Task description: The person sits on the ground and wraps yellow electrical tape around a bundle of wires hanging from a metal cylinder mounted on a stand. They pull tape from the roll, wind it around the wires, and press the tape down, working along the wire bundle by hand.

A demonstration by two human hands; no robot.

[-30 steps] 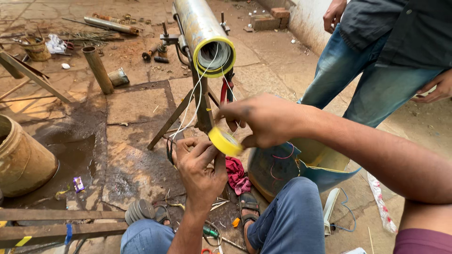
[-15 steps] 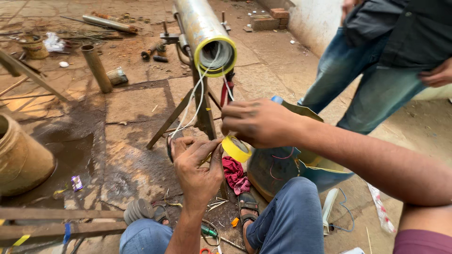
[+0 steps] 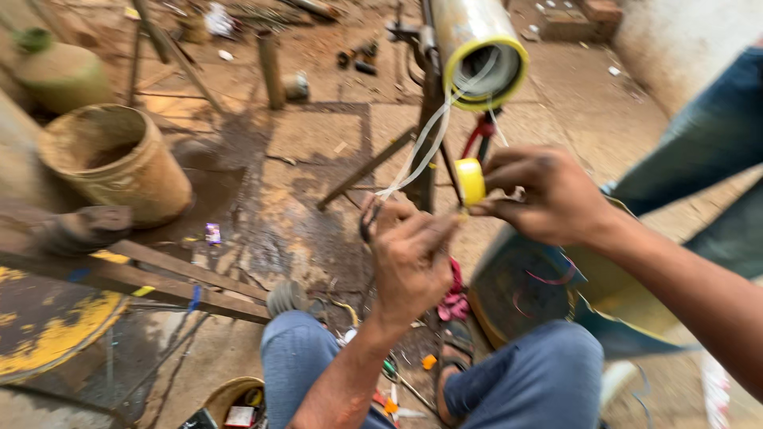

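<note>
My right hand (image 3: 548, 195) grips a yellow roll of tape (image 3: 470, 181) in front of a metal stand. My left hand (image 3: 409, 254) is raised just below and left of the roll, fingers pinched on the thin white wires (image 3: 421, 151) that run up into the open end of a metal pipe with a yellow rim (image 3: 485, 59). The pipe rests on the stand above both hands. A red-handled tool (image 3: 481, 131) hangs under the pipe mouth. My knees in blue trousers (image 3: 548, 373) show at the bottom.
A rusty bucket (image 3: 119, 163) stands at the left beside wooden planks (image 3: 159, 274) and a yellow-painted disc (image 3: 48, 334). Another person's leg in jeans (image 3: 699, 151) is at the right. A dark tub (image 3: 528, 290) sits by my right knee. Small tools lie between my feet.
The view has swung left and closer. My right hand has lifted the tape roll up and right toward the pipe, and my left hand followed upward on the wires.
</note>
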